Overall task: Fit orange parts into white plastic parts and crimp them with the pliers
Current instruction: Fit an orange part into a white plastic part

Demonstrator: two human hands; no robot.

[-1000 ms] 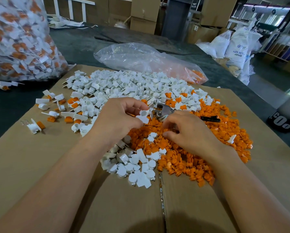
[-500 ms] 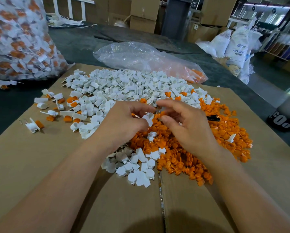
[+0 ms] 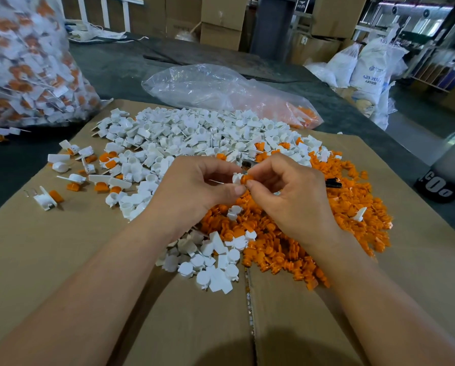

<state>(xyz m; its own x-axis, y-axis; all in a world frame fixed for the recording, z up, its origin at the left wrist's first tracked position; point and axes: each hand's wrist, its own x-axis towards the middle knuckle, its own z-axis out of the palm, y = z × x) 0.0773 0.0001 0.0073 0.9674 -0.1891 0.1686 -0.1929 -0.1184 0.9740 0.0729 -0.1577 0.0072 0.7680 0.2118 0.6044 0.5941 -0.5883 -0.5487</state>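
Finished assemblies are packed into a clear bag (image 3: 23,62) at the far left, and a few more finished pieces (image 3: 73,178) are scattered just beside it on the brown cardboard sheet (image 3: 62,260). Further right, a heap of white parts (image 3: 194,133) is spread across the sheet: small moulded cups with flat tabs, matte and hard-edged.

Above the near edge of that heap, the left hand (image 3: 194,188) is curled, and a single white part (image 3: 236,178) is pinched between thumb and forefinger. An orange part (image 3: 246,179) is pressed against the white part's open end and is pinched by the fingertips of the right hand (image 3: 292,196), whose other fingers are loosely bent. The two parts are touching; how far one is seated in the other cannot be told.

Both pieces are judged to be light, stiff moulded plastic, smooth enough to slip. The white part is best held by its cup walls, with the mouth left clear, and the orange part by its ribbed sides. A thin wire seems to project from the white part and could be bent if squeezed.

A black handle tip, taken to be the pliers (image 3: 333,184), lies beyond the right hand on the heap of orange parts (image 3: 353,220), which are glossy, knobbly and ridged.
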